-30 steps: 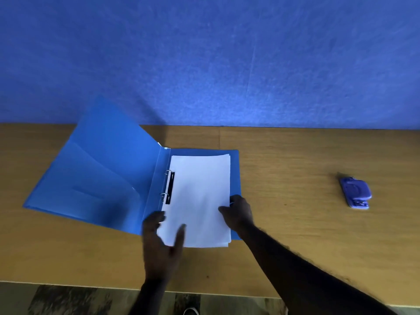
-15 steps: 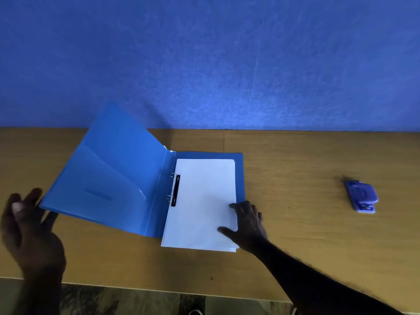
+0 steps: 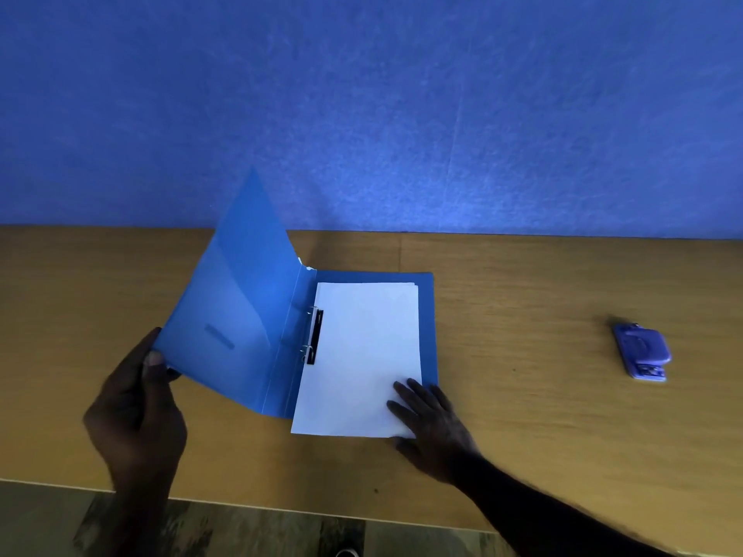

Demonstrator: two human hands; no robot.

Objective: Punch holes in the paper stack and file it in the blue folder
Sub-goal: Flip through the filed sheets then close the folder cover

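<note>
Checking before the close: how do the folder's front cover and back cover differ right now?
The front cover is lifted off the wooden table, tilted up; the back cover lies flat. The left hand pinches the front cover's outer edge; the right hand presses the paper stack onto the back cover. Both are blue, joined at the spine.

The scene is dim with a strong blue cast; the brightest area is the white paper stack (image 3: 362, 355), which is evenly lit without glare, and a soft pale patch shows on the blue wall (image 3: 442, 114) above the wooden table (image 3: 542, 416). Both hands read as near-black silhouettes with little surface detail, and the left hand (image 3: 136, 416) and right hand (image 3: 432, 424) show slight motion blur at their edges. Wide-angle distortion bows the near table edge, and the hole punch (image 3: 642, 351) casts a short soft shadow at its far-left side.
</note>
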